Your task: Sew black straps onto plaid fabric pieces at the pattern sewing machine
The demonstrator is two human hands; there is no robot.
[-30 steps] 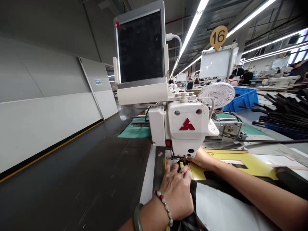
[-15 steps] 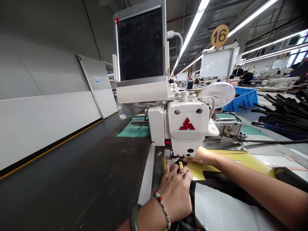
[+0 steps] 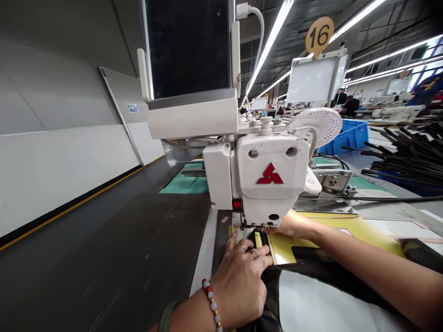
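My left hand (image 3: 240, 276) lies flat on dark fabric (image 3: 304, 267) in front of the white sewing machine head (image 3: 266, 180), fingers stretched toward the needle area. My right hand (image 3: 292, 224) reaches under the machine head from the right and presses on the yellow template (image 3: 349, 230); its fingers are mostly hidden by the machine. A white panel (image 3: 318, 304) of the garment lies between my forearms. A dark screen (image 3: 188, 46) is mounted above the machine.
A small white fan (image 3: 316, 127) and a blue bin (image 3: 349, 136) stand behind the machine. Black strips (image 3: 411, 157) are piled at the right. A sign with 16 (image 3: 319, 36) hangs above. Grey tabletop (image 3: 121, 258) stretches left; people work far behind.
The view has moved closer to the machine. My left hand has slid slightly left and back on the fabric; my right hand stays under the machine head.
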